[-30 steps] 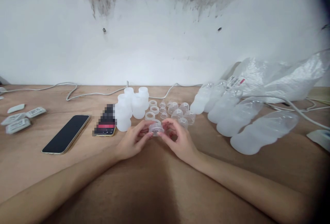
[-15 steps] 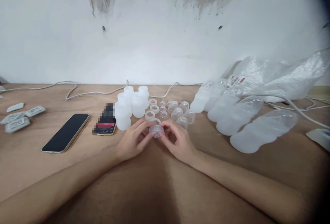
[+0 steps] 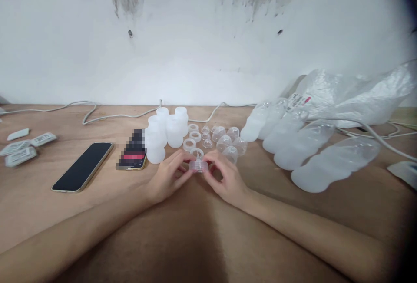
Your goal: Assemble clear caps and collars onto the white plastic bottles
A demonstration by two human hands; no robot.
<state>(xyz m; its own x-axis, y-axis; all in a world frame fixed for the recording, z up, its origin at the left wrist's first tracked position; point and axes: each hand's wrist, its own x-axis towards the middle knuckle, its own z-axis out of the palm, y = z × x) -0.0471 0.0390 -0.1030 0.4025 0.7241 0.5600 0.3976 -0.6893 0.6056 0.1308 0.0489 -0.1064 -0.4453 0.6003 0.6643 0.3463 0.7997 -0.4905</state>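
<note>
Between my two hands is a clear ridged bottle collar (image 3: pixel 198 166), with a small clear teat tip (image 3: pixel 197 156) showing above it. The fingers and thumb of my left hand (image 3: pixel 171 172) pinch its left side. From the right, my right hand (image 3: pixel 224 176) pinches it in the same way. Just behind it lie several pale collar rings (image 3: pixel 189 145) in a column. Beside these stand small clear teats (image 3: pixel 207 144), and to their right several clear domed caps (image 3: pixel 224 144). One cap is partly hidden by my right hand.
White bottle bodies (image 3: pixel 176 131) stand in a group at left centre. Capped bottles (image 3: pixel 293 157) lie in a row on the right, before a plastic bag (image 3: pixel 352 94). Two phones, a dark one (image 3: pixel 83 168) and another (image 3: pixel 133 161), lie left. A cable (image 3: pixel 120 116) runs along the wall.
The teat tip now shows above the collar between my hands, where it was hard to see before. Both hands keep their pinch in nearly the same place.
</note>
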